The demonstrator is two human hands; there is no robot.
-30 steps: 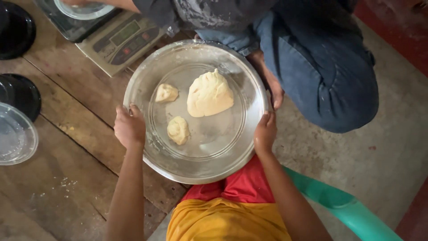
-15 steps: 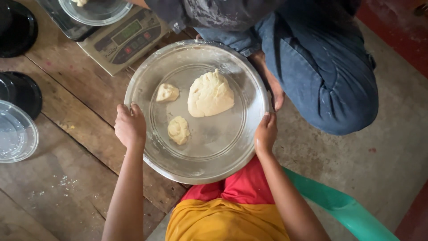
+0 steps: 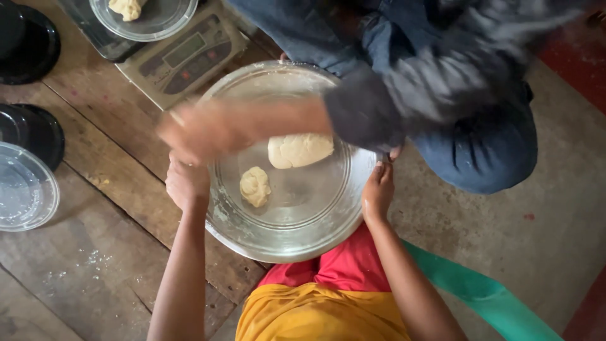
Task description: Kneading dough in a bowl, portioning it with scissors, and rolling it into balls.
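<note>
Now my left hand (image 3: pixel 187 183) and right hand (image 3: pixel 377 192) both grip the rim of the glass bowl (image 3: pixel 353 189); one dough lump (image 3: pixel 255 186) has left it since a moment ago, and a co-worker's arm (image 3: pixel 252 126) reaches across, so portioning continues

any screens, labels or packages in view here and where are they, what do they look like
Scale display: a small slanted rectangular screen, greenish-grey, on the beige front panel of the kitchen scale, upper left, just beyond the big glass bowl.
Button panel: a dark strip with small buttons beside that screen.
No packages, labels or signs show.
</note>
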